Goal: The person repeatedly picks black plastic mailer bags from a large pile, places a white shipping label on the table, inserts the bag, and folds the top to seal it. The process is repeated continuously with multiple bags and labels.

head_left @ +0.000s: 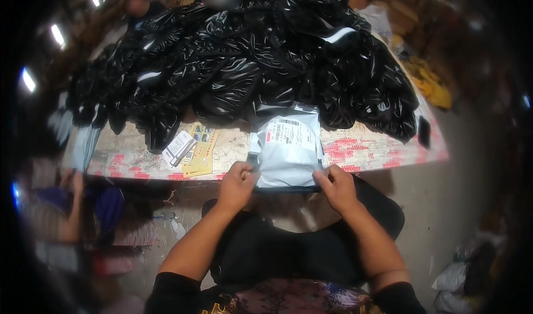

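A pale grey poly mailer (pixel 286 161) with a white printed label lies at the near edge of the table, over something black that shows along its sides and bottom. My left hand (pixel 237 182) grips its lower left corner with fingers curled. My right hand (pixel 336 185) holds the lower right corner, thumb on top. To the left of the mailer lie yellow printed cards (pixel 200 156) and some white label slips (pixel 176 146). A large heap of shiny black garments or fabric (pixel 233 84) covers the back of the table behind the mailer.
The table (pixel 366 161) has a worn, red-printed covering. At the left, a co-worker's arm (pixel 72 214) reaches near hanging grey bags (pixel 83 145); another person (pixel 137 8) is behind. A yellow bundle (pixel 430 86) lies beyond the table's right side, and white sacks (pixel 449 275) sit on the floor.
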Demonstrator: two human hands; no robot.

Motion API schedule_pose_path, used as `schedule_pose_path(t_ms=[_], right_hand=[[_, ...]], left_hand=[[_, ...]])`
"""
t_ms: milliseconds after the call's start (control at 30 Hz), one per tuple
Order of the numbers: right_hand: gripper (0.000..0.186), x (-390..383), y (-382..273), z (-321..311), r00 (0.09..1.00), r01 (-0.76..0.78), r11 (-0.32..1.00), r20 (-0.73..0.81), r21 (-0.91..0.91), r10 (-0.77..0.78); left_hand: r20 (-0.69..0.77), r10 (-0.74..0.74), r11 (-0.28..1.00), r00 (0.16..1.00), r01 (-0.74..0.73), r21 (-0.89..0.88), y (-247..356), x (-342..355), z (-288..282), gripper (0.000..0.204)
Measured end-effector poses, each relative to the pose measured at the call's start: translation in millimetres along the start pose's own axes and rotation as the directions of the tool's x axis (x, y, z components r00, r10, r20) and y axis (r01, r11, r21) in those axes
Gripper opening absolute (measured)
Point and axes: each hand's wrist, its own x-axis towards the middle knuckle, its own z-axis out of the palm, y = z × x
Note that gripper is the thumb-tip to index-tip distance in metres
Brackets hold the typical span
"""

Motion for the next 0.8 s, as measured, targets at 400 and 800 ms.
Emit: schedule_pose_path(t_ms=[400, 800], right_hand=[[0.070, 27, -28, 6, 0.984, -0.173, 0.490, 0.176, 0.854, 0.041], [0.069, -17, -17, 33, 0.978, -0.144, 0.448, 0.197, 0.882, -0.073]], left_hand=[[0.039, 0.073, 0.966, 0.997, -0.080, 0.244, 62, 12, 9, 0.065], [0.241, 0.235, 0.931, 0.942, -0.147, -0.334, 39, -21, 4, 0.039]])
